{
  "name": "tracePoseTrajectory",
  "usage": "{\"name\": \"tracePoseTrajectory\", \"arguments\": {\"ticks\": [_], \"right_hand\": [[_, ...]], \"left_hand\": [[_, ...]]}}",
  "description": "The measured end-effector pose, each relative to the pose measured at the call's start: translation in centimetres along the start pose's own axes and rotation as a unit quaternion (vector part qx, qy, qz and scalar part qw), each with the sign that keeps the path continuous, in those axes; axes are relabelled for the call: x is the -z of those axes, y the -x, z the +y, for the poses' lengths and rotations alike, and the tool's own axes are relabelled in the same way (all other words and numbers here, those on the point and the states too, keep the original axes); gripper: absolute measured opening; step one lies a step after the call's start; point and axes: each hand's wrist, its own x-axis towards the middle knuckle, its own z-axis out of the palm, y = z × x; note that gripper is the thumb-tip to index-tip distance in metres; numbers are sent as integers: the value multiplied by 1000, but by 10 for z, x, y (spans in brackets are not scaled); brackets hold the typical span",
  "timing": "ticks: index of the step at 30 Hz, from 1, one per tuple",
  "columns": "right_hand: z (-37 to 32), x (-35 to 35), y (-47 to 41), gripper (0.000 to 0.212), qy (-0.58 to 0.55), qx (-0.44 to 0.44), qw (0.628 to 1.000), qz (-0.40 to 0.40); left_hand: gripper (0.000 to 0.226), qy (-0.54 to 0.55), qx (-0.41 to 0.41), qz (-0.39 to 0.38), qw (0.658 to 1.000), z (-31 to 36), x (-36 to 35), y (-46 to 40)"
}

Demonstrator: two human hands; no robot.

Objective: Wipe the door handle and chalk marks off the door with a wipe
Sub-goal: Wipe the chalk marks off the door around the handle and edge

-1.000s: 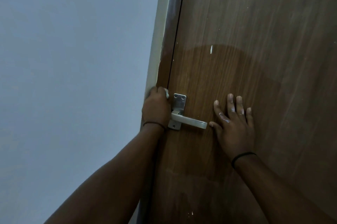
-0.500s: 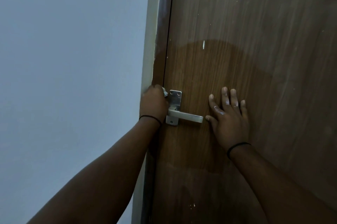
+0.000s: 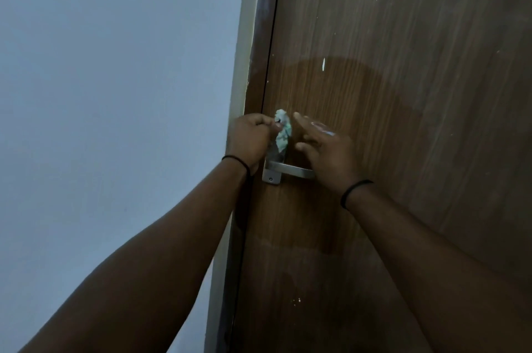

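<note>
A brown wooden door (image 3: 403, 93) fills the right half of the view. Its silver lever handle (image 3: 290, 172) sits on a metal plate near the door's left edge. My left hand (image 3: 250, 139) is closed on a crumpled white-and-green wipe (image 3: 282, 129), which hangs in front of the upper part of the plate. My right hand (image 3: 325, 148) is off the door just right of the wipe, fingers spread, white chalk on them. A short white chalk mark (image 3: 324, 64) shows above the handle. A darker damp patch surrounds the handle area.
A pale blue-grey wall (image 3: 115, 93) takes up the left half. A cream door frame (image 3: 244, 65) runs between wall and door. Small white specks (image 3: 296, 301) dot the lower door.
My left hand has pulled away from the door edge, bringing the wipe into view above the handle. My right hand has lifted off the door and moved left towards the wipe.
</note>
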Motion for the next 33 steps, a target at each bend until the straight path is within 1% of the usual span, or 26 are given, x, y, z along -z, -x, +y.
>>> {"name": "tracePoseTrajectory", "arguments": {"ticks": [1,2,4,6,7,8,10,11,13,14,16,18,20,22,24,26,27,28,29,31,33], "right_hand": [[-4,-3,-4,51,-9,1,1000,-16],[-6,-7,-8,48,-15,4,1000,-16],[-6,-10,-12,36,-24,-1,1000,6],[-1,-13,-16,21,-2,-4,1000,29],[3,-14,-18,16,9,-13,999,43],[8,-14,-21,13,11,-29,998,60],[15,-16,-25,12,18,-58,994,87],[16,-19,-26,13,28,-60,994,85],[15,-29,-28,16,51,-29,997,48],[13,-34,-29,18,67,-5,997,25],[12,-43,-32,17,98,26,995,0],[15,-47,-33,12,109,35,993,9],[18,-48,-30,8,107,34,994,-5],[19,-45,-30,5,82,18,995,-59],[17,-39,-39,5,72,-34,986,-147],[14,-29,-53,9,142,-85,955,-248],[13,-24,-58,9,167,-100,945,-263],[12,-20,-61,8,169,-109,947,-250],[12,-16,-62,7,152,-103,961,-208],[10,-16,-59,2,134,-42,984,-108],[10,-23,-54,5,119,10,991,-63]], "left_hand": [[7,16,19,-40,999,7,2,1],[7,-1,27,-65,998,12,5,2],[8,-55,36,-103,992,17,11,2],[12,-85,43,-135,986,16,19,2],[12,-92,44,-128,986,12,22,0],[11,-103,43,-97,989,7,24,-2],[12,-158,31,8,987,-6,24,-5],[14,-206,16,51,977,-14,21,-5],[16,-280,-16,93,955,-32,12,-2],[16,-291,-26,104,951,-39,7,1],[16,-281,-31,123,951,-53,1,4],[18,-268,-34,139,953,-66,2,3],[18,-259,-50,149,953,-75,3,3],[18,-257,-70,156,951,-79,3,4],[17,-253,-74,158,952,-81,4,6],[17,-250,-64,148,955,-80,5,8],[17,-253,-60,141,955,-80,5,9],[16,-256,-58,135,955,-79,6,9],[16,-258,-59,133,955,-79,6,9],[16,-257,-64,135,955,-80,7,9],[16,-255,-63,137,955,-81,6,9]]}}
